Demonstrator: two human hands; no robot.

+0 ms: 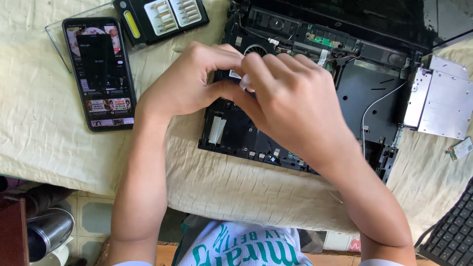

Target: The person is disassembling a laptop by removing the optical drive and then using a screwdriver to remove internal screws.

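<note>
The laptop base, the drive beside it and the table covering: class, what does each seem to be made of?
Laptop base: likely matte black moulded plastic, with ribs and clips. Drive: apparently bare sheet metal, dull silver with a brushed look. Table covering: pale cream woven cloth, wrinkled and draping over the edge.

Table (pixel 236 192) covered with a wrinkled cream cloth. On it: opened laptop chassis (pixel 374 88) at centre, smartphone (pixel 101 74) with lit screen at left, screwdriver bit case (pixel 160 17) just beside the phone's top. Right side: silver optical drive (pixel 441 101) touching the chassis edge, small green circuit card (pixel 460 149), black keyboard (pixel 453 231) at the corner.
</note>
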